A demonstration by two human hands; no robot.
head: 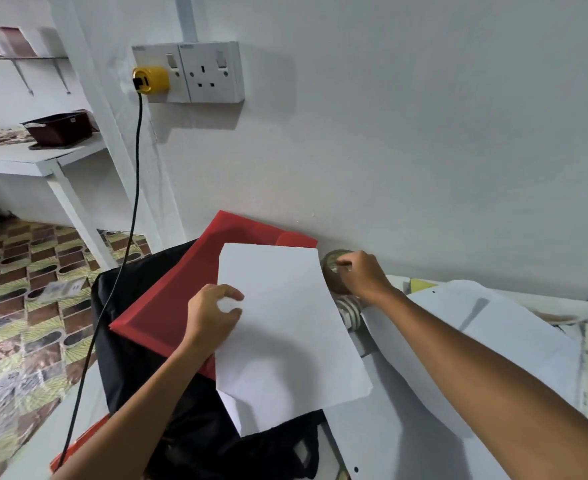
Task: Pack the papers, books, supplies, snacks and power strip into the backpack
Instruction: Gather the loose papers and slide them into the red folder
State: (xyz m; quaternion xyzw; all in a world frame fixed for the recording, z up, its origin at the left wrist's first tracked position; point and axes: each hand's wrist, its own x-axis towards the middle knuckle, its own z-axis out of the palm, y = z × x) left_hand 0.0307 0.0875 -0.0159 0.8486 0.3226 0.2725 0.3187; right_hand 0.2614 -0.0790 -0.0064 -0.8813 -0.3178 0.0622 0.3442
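A black backpack (136, 341) lies on the table's left end. A red folder (168, 306) rests on it, leaning toward the wall. My left hand (213, 317) pinches the left edge of a stack of white papers (285, 334) held over the folder and backpack. My right hand (361, 275) reaches to the wall and grips a brown roll of tape (334, 268) from above. Just below the tape lies a white coiled bundle (349, 311), partly hidden by the papers.
A black cord (126, 237) hangs from a yellow plug (150, 79) in the wall socket (188, 72), past the backpack's left side. More white sheets (486, 323) lie on the table at right. White shelves (43, 157) stand at far left above a patterned floor (15, 289).
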